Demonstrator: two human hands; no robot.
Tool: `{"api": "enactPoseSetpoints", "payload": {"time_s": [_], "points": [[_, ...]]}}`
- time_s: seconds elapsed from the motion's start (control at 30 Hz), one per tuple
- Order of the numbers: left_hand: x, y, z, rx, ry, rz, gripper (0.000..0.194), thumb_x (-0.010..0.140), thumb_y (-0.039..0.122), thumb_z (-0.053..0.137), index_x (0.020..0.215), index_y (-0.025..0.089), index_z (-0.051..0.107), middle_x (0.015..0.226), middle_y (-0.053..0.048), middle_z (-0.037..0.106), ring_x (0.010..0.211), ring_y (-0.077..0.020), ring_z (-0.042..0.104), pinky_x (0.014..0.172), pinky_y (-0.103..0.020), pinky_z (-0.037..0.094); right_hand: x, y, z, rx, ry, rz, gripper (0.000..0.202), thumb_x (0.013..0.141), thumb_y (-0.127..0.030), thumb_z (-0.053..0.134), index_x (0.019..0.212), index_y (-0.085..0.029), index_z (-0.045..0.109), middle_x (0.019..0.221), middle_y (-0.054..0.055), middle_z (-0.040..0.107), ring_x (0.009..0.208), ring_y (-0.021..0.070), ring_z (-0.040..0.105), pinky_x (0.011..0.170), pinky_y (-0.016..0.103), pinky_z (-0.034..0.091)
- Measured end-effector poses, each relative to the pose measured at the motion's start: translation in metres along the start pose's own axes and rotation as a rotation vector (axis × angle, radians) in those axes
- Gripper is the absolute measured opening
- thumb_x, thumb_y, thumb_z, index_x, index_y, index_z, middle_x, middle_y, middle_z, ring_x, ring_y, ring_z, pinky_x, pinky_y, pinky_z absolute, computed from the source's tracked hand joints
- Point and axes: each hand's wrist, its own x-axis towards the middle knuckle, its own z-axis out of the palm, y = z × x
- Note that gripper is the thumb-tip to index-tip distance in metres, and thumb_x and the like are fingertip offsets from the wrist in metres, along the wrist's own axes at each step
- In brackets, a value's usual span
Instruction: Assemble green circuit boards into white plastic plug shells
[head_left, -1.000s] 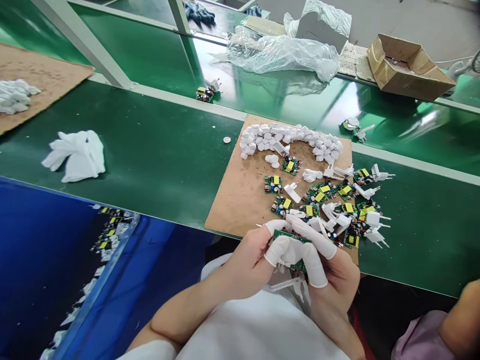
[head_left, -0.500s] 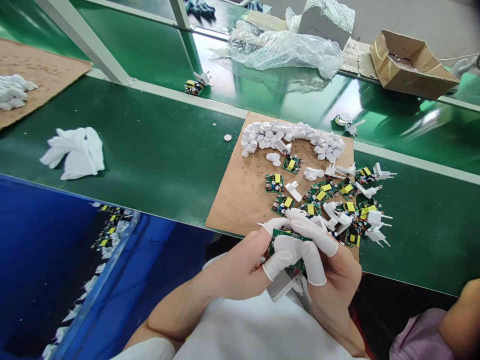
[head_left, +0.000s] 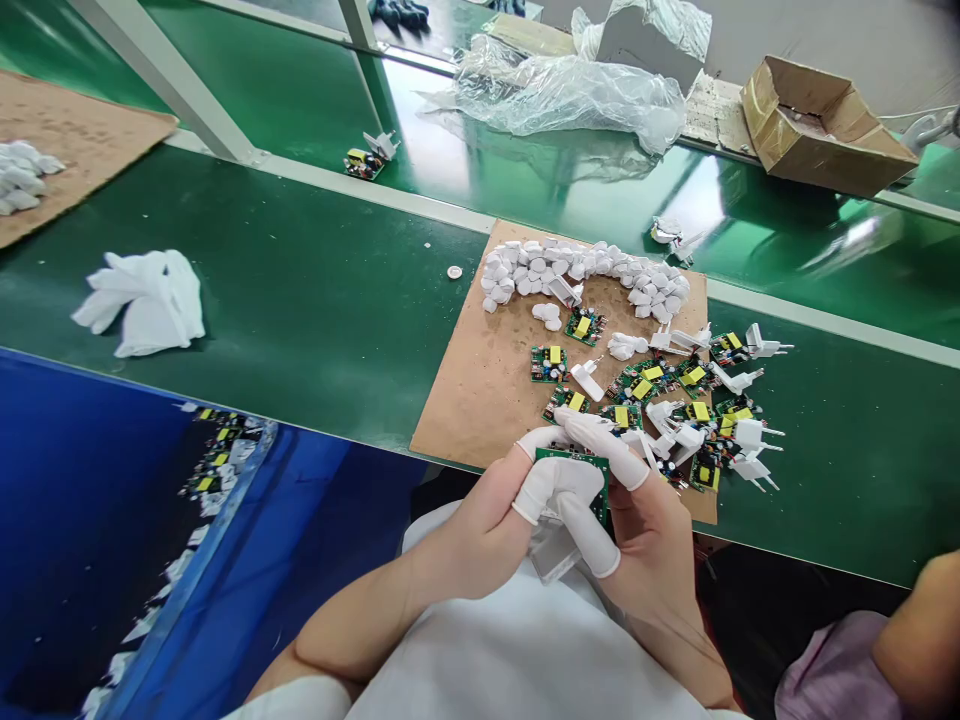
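A dark green bench (head_left: 315, 290) runs across the view, edged by a pale rail, with a glossy, light-streaked green belt (head_left: 285, 100) behind it. Upon the bench lies a stained brown cardboard sheet (head_left: 469, 400). Crumpled clear plastic (head_left: 555, 90) and an open cardboard box (head_left: 832, 150) sit at the far side. In front, near the sheet's close edge, the left hand (head_left: 487, 510) and right hand (head_left: 637, 520), fingertips in white covers, come together, both pinching one circuit board (head_left: 574, 456), thumbs over its face. The board is green and flat, mostly hidden by the fingers, its upper edge dotted with small parts; below it, towards the person's body, shows a white plastic casing (head_left: 553, 550). Beyond lie loose boards with yellow blocks (head_left: 641, 390) and white plugs (head_left: 748, 435), spilling past the sheet's right edge, then a curved bank of small rounded white pieces (head_left: 600, 260), and finally one little white disc (head_left: 454, 272) on the bench
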Motion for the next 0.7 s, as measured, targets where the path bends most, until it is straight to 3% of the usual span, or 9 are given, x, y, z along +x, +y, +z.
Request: {"api": "enactPoseSetpoints", "payload": {"time_s": [0.13,0.37,0.47,0.57,0.7], "points": [[0.0,-0.003,0.003,-0.017,0.033,0.017,0.059,0.101,0.066,0.055,0.135,0.02,0.069,0.116,-0.01,0.077,0.106,-0.0246,0.067,0.099,-0.037,0.053,0.001,-0.001,0.001,0.19,-0.031,0.053,0.047,0.097,-0.022,0.072,0.142,-0.031,0.067,0.145,0.009,0.072,0.125,0.0286,0.074,0.103,0.042,0.065],[0.0,0.002,0.006,-0.035,0.02,-0.044,0.06,0.098,0.068,0.057,0.136,0.023,0.07,0.114,-0.008,0.077,0.088,-0.0188,0.066,0.081,-0.031,0.056,0.0,-0.001,-0.011,0.222,-0.128,0.092,0.052,0.099,-0.027,0.071,0.15,-0.034,0.061,0.151,0.005,0.068,0.138,0.0287,0.065,0.116,0.044,0.056],[-0.002,0.003,0.005,-0.022,-0.004,-0.024,0.058,0.1,0.066,0.055,0.136,0.023,0.068,0.118,-0.01,0.076,0.099,-0.0226,0.07,0.085,-0.033,0.058,-0.001,-0.001,-0.01,0.148,-0.113,0.068,0.06,0.095,-0.024,0.076,0.151,-0.033,0.06,0.149,0.006,0.069,0.133,0.0278,0.068,0.112,0.039,0.058],[-0.003,0.003,0.006,-0.05,-0.004,0.009,0.054,0.1,0.065,0.056,0.132,0.023,0.07,0.116,-0.011,0.077,0.111,-0.0278,0.071,0.088,-0.036,0.059,-0.001,-0.001,-0.006,0.152,-0.101,0.077,0.055,0.098,-0.02,0.071,0.15,-0.035,0.061,0.146,0.005,0.071,0.127,0.0244,0.072,0.107,0.036,0.06],[-0.001,0.003,0.007,-0.032,0.003,0.057,0.05,0.1,0.063,0.058,0.128,0.024,0.072,0.118,-0.009,0.078,0.113,-0.0274,0.071,0.094,-0.037,0.058,-0.002,-0.007,-0.004,0.191,-0.072,0.165,0.044,0.102,-0.032,0.066,0.146,-0.033,0.064,0.145,0.005,0.072,0.131,0.026,0.07,0.113,0.041,0.058]]}}
